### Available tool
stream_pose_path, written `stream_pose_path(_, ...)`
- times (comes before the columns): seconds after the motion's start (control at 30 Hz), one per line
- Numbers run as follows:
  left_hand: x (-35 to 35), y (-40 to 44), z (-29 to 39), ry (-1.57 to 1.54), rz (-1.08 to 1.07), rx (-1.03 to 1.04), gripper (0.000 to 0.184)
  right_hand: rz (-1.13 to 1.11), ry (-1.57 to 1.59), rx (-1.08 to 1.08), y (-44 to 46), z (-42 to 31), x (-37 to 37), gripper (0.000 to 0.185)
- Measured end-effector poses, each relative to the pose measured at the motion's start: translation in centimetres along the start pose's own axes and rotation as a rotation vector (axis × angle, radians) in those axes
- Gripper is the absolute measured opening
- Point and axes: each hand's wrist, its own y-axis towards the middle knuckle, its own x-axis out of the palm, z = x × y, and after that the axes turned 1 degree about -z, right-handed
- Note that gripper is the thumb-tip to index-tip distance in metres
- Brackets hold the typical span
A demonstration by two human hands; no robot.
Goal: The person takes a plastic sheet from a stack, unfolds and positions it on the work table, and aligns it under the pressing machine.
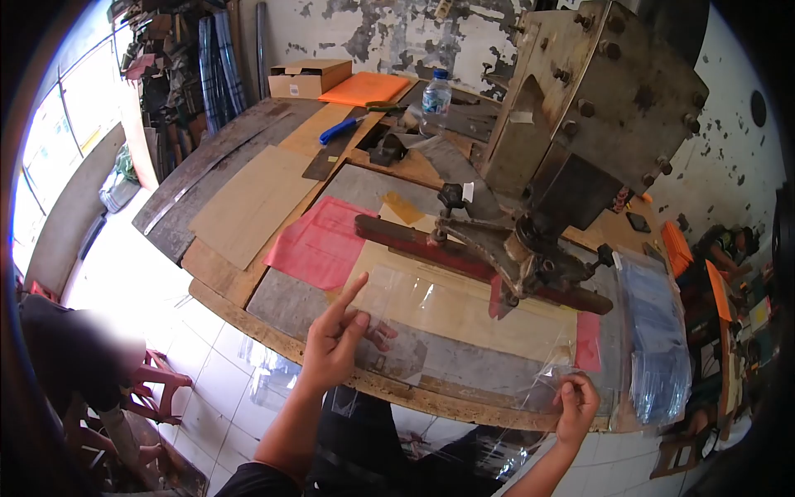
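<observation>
A clear plastic sheet stretches between my hands above the front of the press bed, its outline hard to follow. My left hand has its index finger extended; the thumb is on the near side of the plastic and other fingertips show through it. At the sheet's right end, my right hand pinches crumpled plastic with curled fingers. Under the sheet lie a cream board and a pink sheet. Above the board is the press's long dark red bar, fixed to a metal bracket.
The heavy press head stands at the back right. Stacked clear plastic sleeves lie on the right. Farther back are a blue-handled cutter, a water bottle, an orange packet and a cardboard box. Another person sits at left.
</observation>
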Motion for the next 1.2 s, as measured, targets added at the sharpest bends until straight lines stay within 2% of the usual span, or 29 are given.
stream_pose_path(0.13, -0.08, 0.04, -0.29, -0.002, 0.003, 0.009, 0.055, 0.013, 0.001, 0.01, -0.08, -0.02, 0.01, 0.026)
stream_pose_path(0.2, -0.26, 0.04, -0.23, 0.105, -0.012, 0.014, 0.055, 0.003, -0.003, 0.004, -0.03, 0.15, 0.05, 0.033)
stream_pose_path(0.3, -0.04, -0.01, -0.28, 0.031, 0.016, 0.008, 0.054, 0.008, -0.023, -0.009, 0.0, 0.18, 0.01, 0.033)
stream_pose_path(0.53, -0.21, 0.09, -0.2, 0.089, -0.009, 0.026, 0.054, 0.009, -0.014, -0.002, 0.08, -0.04, 0.19, 0.033)
stream_pose_path(0.63, 0.01, 0.01, -0.21, 0.077, 0.002, 0.013, 0.054, 0.011, -0.011, 0.004, 0.05, -0.06, 0.05, 0.032)
stream_pose_path(0.7, 0.28, -0.07, -0.15, 0.008, 0.049, 0.022, 0.053, -0.018, 0.019, 0.012, -0.02, 0.05, -0.17, 0.025)
stream_pose_path(1.03, -0.15, 0.02, -0.26, 0.118, -0.003, 0.035, 0.056, -0.026, 0.032, 0.006, 0.05, 0.31, -0.27, 0.026)
stream_pose_path(1.13, 0.2, 0.0, -0.08, 0.072, 0.056, 0.044, 0.055, -0.023, 0.017, 0.005, 0.06, 0.05, -0.11, 0.026)
stream_pose_path(1.2, -0.17, 0.09, -0.4, 0.089, 0.003, 0.035, 0.055, -0.023, 0.019, 0.015, 0.03, 0.03, -0.1, 0.027)
